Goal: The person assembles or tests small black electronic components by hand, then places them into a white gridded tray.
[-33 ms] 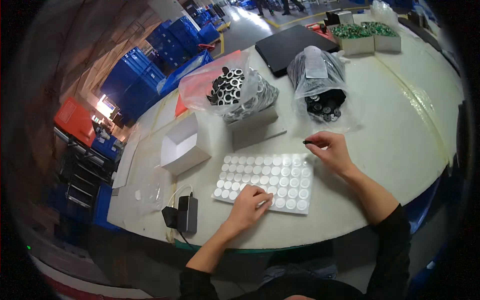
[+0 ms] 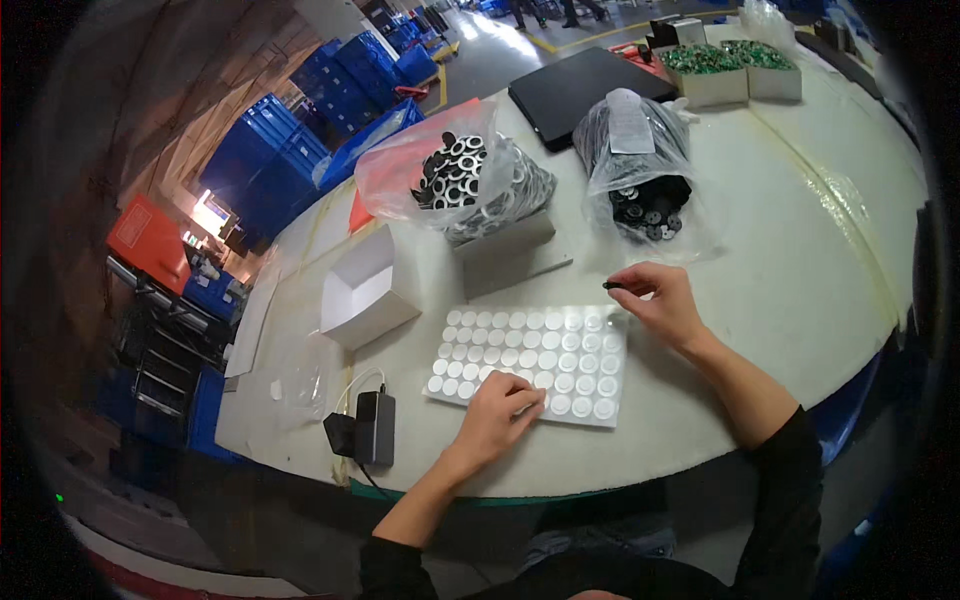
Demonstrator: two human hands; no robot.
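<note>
A white sheet [image 2: 545, 341] with rows of round white discs lies in front of me on the table. My left hand [image 2: 497, 412] rests on its near edge, fingers curled and pressed together over the discs; what the fingertips hold, if anything, is hidden. Just beyond the sheet's far right corner, my right hand [image 2: 655, 300] pinches a small black part [image 2: 611, 286] between thumb and forefinger. Farther off, behind that hand, a clear plastic bag [image 2: 632, 150] lies open with round black parts [image 2: 655, 210] at its mouth.
Beyond the sheet, a bag of black and silver rings [image 2: 455, 172] leans over a grey carton [image 2: 510, 245]. An open white box [image 2: 370, 290] and a black power adapter [image 2: 376, 428] sit to the left. Farther back are a black laptop-like slab [image 2: 580, 92] and boxes of small green parts [image 2: 710, 85].
</note>
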